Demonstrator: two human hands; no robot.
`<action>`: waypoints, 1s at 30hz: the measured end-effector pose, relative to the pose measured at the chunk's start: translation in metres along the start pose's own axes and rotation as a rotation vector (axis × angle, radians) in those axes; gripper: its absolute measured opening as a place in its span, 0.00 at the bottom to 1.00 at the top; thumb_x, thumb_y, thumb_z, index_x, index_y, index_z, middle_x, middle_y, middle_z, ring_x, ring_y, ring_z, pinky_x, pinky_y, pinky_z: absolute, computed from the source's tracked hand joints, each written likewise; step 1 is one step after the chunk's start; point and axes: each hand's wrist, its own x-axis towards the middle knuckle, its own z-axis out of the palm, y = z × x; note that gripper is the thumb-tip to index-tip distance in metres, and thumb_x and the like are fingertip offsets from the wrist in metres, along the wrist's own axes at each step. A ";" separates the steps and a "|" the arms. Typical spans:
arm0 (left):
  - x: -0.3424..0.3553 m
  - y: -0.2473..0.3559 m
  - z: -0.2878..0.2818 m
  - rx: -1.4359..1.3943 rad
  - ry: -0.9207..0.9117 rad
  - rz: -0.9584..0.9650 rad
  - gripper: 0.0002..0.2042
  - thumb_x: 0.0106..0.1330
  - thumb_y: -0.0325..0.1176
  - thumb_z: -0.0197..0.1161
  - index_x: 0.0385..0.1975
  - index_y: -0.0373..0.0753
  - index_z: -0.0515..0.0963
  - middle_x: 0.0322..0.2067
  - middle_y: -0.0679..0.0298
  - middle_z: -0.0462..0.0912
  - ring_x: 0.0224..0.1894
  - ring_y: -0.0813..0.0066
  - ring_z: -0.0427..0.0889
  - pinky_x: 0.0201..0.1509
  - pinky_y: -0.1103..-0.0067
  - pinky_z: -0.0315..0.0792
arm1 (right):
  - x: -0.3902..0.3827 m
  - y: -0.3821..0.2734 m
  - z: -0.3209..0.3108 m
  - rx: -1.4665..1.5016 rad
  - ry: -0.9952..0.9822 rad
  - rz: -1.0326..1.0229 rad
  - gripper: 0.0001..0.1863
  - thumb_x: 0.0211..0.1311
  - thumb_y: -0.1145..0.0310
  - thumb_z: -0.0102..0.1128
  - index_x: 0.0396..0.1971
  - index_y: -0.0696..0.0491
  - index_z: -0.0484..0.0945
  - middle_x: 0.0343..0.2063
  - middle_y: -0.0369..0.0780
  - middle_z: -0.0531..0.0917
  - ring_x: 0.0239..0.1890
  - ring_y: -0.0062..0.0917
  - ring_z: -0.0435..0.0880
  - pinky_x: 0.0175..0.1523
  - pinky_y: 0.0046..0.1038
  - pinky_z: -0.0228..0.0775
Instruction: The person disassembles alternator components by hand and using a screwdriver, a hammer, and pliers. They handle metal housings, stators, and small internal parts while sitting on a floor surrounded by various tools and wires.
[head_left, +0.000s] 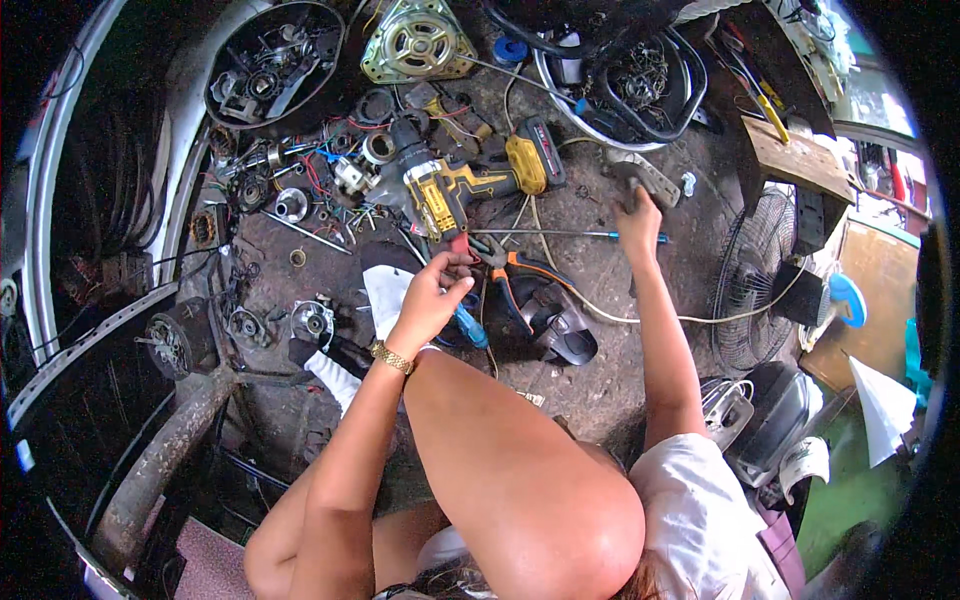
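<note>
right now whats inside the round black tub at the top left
The round black tub holds a jumble of small grey metal parts, round bearing-like pieces and thin wires. Its floor under the pile is covered, and the shadowed left side is too dark to make out.

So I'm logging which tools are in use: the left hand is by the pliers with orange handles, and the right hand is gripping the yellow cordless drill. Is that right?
Not quite. The right hand is not on the yellow cordless drill; it reaches to a grey metal bracket farther right, and the drill lies untouched on the floor. The left hand is indeed by the pliers with orange handles. The head view shows this.
</note>
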 end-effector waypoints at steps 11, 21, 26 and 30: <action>0.004 -0.008 0.000 0.022 -0.049 0.022 0.12 0.59 0.27 0.58 0.44 0.38 0.72 0.33 0.70 0.76 0.27 0.86 0.70 0.25 0.87 0.68 | 0.017 0.010 0.080 0.171 -0.045 0.391 0.24 0.39 0.69 0.69 0.41 0.59 0.76 0.32 0.50 0.81 0.38 0.41 0.80 0.44 0.35 0.70; 0.007 -0.005 0.004 0.069 -0.039 0.059 0.12 0.58 0.26 0.59 0.43 0.37 0.73 0.32 0.70 0.77 0.28 0.85 0.71 0.33 0.85 0.68 | 0.011 0.012 0.059 0.081 -0.009 0.102 0.23 0.39 0.68 0.69 0.39 0.58 0.77 0.32 0.48 0.82 0.38 0.42 0.80 0.43 0.35 0.70; 0.010 -0.002 0.007 0.038 -0.014 0.126 0.12 0.57 0.27 0.60 0.42 0.36 0.73 0.30 0.67 0.78 0.30 0.82 0.76 0.35 0.83 0.70 | 0.010 0.002 0.066 0.236 -0.132 0.348 0.16 0.50 0.65 0.62 0.36 0.59 0.77 0.27 0.48 0.81 0.31 0.34 0.80 0.39 0.33 0.69; 0.003 -0.002 -0.001 0.092 -0.042 0.000 0.13 0.57 0.27 0.59 0.43 0.37 0.73 0.32 0.69 0.77 0.30 0.83 0.72 0.36 0.83 0.69 | 0.000 -0.005 0.031 0.143 -0.045 0.117 0.17 0.61 0.60 0.48 0.36 0.61 0.74 0.25 0.54 0.78 0.31 0.47 0.78 0.36 0.38 0.67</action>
